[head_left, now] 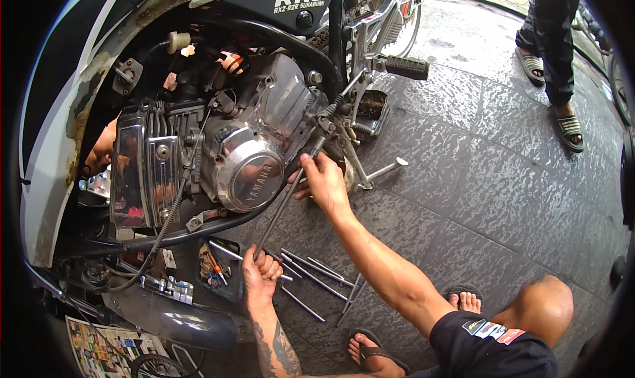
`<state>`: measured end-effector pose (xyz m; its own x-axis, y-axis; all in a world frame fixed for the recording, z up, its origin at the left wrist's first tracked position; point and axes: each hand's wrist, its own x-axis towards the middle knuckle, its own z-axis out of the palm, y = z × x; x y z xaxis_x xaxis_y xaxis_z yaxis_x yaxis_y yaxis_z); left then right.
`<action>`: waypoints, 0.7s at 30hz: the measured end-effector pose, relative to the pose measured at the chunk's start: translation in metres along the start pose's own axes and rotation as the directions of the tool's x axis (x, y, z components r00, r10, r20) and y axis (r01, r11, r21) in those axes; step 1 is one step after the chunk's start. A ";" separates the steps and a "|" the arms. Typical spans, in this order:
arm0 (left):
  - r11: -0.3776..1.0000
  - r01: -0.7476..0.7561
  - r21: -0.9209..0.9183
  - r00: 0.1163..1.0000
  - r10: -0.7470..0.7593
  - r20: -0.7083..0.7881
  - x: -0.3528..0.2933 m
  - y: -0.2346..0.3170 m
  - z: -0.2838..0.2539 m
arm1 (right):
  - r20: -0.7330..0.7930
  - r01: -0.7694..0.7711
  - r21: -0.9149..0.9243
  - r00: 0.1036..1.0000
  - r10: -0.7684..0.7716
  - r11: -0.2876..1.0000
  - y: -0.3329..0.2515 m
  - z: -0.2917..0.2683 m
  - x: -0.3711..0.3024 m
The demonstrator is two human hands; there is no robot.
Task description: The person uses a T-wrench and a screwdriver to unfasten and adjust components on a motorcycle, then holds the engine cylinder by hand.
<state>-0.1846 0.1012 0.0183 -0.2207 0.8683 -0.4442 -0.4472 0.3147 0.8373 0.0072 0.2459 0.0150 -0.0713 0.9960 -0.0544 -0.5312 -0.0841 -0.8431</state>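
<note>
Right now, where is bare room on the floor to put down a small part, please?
The widest bare patch of floor lies between the right forearm and the other person's striped sandals. A smaller one lies between that forearm and the metal rods. It is crowded near the left hand, where these rods lie.

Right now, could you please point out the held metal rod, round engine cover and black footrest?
Held metal rod [280,212], head view: its middle.
Round engine cover [251,179], head view: its face.
Black footrest [407,68], head view: its middle.
</note>
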 end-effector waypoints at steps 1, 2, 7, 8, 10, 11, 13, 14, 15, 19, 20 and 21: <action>1.000 -0.008 0.007 0.999 0.008 0.035 0.002 -0.003 -0.004 | -0.004 -0.002 -0.006 1.000 0.002 1.000 0.000 0.001 -0.004; 1.000 -0.007 0.005 0.999 0.007 0.037 0.004 -0.007 -0.007 | -0.004 -0.001 -0.008 1.000 0.001 1.000 0.003 0.000 -0.002; 0.748 -0.502 0.435 0.817 0.574 -0.044 0.009 -0.017 -0.005 | 0.031 -0.114 0.176 0.993 0.110 0.978 0.007 -0.003 0.008; 0.543 -0.577 0.611 0.681 0.732 -0.008 0.010 -0.017 -0.008 | 0.037 -0.111 0.167 0.994 0.106 0.980 0.007 -0.003 0.009; 0.388 -0.573 0.722 0.634 0.768 0.091 0.012 -0.014 -0.010 | 0.033 -0.095 0.175 0.995 0.090 0.980 0.009 -0.007 0.011; 0.225 -0.598 0.769 0.560 0.804 0.201 0.012 -0.009 -0.005 | 0.031 -0.082 0.189 0.996 0.078 0.979 0.009 -0.007 0.012; 0.018 -0.601 0.799 0.496 0.792 0.356 0.014 -0.001 -0.011 | 0.051 -0.082 0.205 0.996 0.073 0.975 0.010 -0.007 0.011; 0.017 -0.603 0.798 0.494 0.793 0.357 0.016 0.004 -0.010 | 0.071 -0.086 0.221 0.995 0.072 0.971 0.010 -0.007 0.012; -0.143 -0.641 0.754 0.393 0.782 0.483 0.016 0.011 -0.009 | 0.075 -0.090 0.222 0.994 0.075 0.971 0.011 -0.005 0.012; -0.479 -0.612 0.629 0.205 0.673 0.711 0.023 0.021 -0.002 | 0.169 -0.088 0.296 0.985 0.039 0.951 0.010 -0.015 0.016; -0.568 -0.574 0.590 0.163 0.627 0.762 0.024 0.022 -0.002 | 0.183 -0.070 0.318 0.983 0.011 0.946 0.010 -0.016 0.017; -0.567 -0.574 0.591 0.163 0.628 0.761 0.027 0.023 -0.002 | 0.184 -0.071 0.317 0.983 0.012 0.946 0.011 -0.015 0.017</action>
<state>-0.2026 0.1306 0.0251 0.3423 0.6311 0.6961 0.8926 -0.4497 -0.0313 0.0129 0.2624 -0.0028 -0.2317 0.9722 0.0347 -0.7646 -0.1600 -0.6243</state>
